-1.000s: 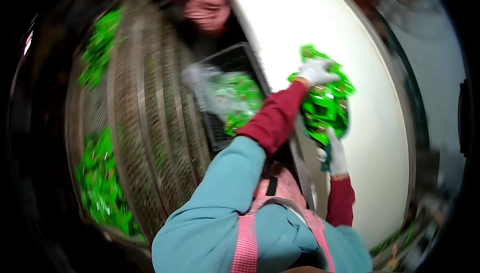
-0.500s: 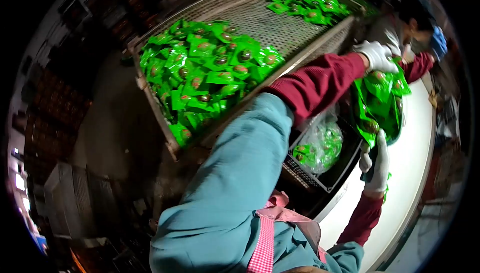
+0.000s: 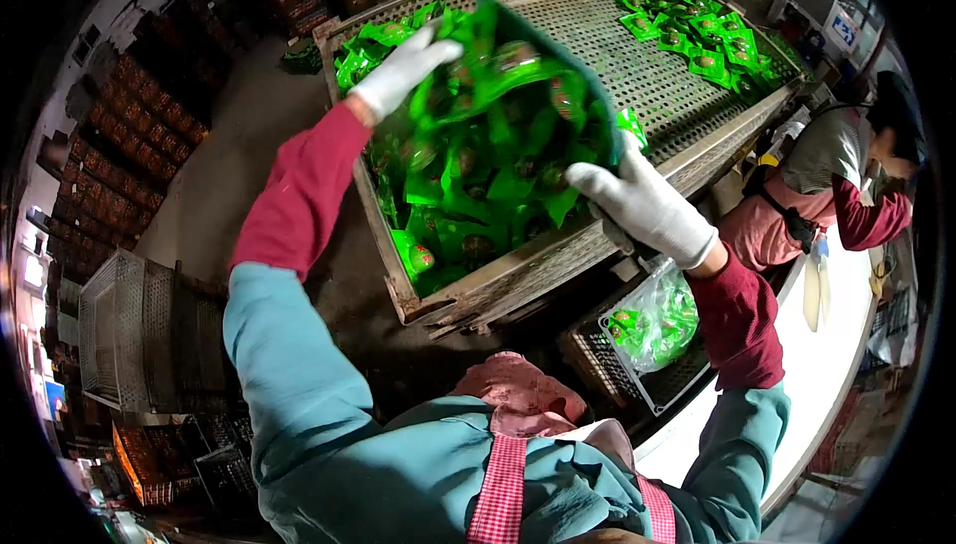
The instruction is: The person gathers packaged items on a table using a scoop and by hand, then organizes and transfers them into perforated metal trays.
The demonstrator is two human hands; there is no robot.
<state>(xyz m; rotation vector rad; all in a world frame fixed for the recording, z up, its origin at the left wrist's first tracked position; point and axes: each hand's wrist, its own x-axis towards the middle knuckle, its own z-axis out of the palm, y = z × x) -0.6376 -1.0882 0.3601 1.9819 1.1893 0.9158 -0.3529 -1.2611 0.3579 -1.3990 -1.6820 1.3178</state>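
A dark green basin (image 3: pixel 590 64), tilted, holds a heap of shiny green packets (image 3: pixel 518 136) with brown, egg-like contents, just above the near part of a perforated metal tray (image 3: pixel 652 168). My right hand (image 3: pixel 652 206), in a white glove, grips the basin's right rim, its thumb on the inner side and the other fingers hidden behind. My left hand (image 3: pixel 406 71), also gloved, lies against the packets on the left with its fingers stretched out. More packets lie in the tray beneath, partly hidden by the basin.
Another group of packets (image 3: pixel 697 31) lies at the tray's far end. Below right stands a black crate (image 3: pixel 588 345) with a clear bag of packets (image 3: pixel 652 320), beside a white table (image 3: pixel 797 345). A co-worker (image 3: pixel 846 166) bends at the right. Stacked crates (image 3: pixel 129 146) line the left.
Both my hands and the basin of packets have moved left from above the white table to over the metal tray. My view has shifted so the tray sits further right.
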